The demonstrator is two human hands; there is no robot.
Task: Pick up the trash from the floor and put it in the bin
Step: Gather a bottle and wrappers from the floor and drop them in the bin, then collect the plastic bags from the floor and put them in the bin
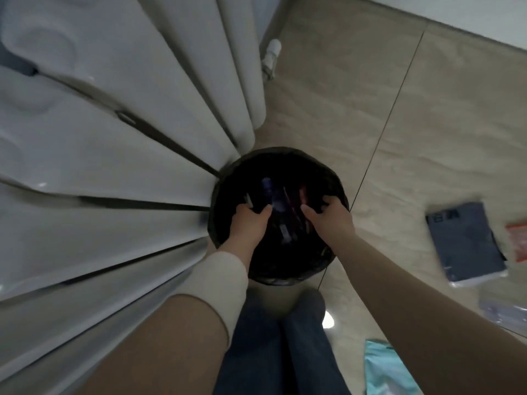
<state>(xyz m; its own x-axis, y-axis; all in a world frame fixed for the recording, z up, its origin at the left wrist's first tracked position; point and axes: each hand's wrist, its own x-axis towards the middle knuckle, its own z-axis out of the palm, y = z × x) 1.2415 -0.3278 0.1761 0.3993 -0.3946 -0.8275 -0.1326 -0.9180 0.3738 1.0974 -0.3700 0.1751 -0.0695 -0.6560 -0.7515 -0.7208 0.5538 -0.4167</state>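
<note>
A round bin (285, 158) lined with a black bag stands on the floor right below me, against a white radiator. Inside it lie dark wrappers and packets (281, 201), blurred. My left hand (248, 226) reaches into the bin on its left side, fingers curled over something dark. My right hand (330, 220) is at the bin's right side, fingers hooked over the black liner at the rim. On the floor to the right lie a dark blue packet (467, 243), an orange wrapper (517, 240), a clear plastic bag (504, 312) and a light blue bag (390, 369).
The white radiator (114, 155) fills the left half of the view, touching the bin. A white pipe fitting (271, 55) sits at its far end. Beige floor tiles (427, 124) spread to the right. My legs in blue jeans (279, 346) stand just behind the bin.
</note>
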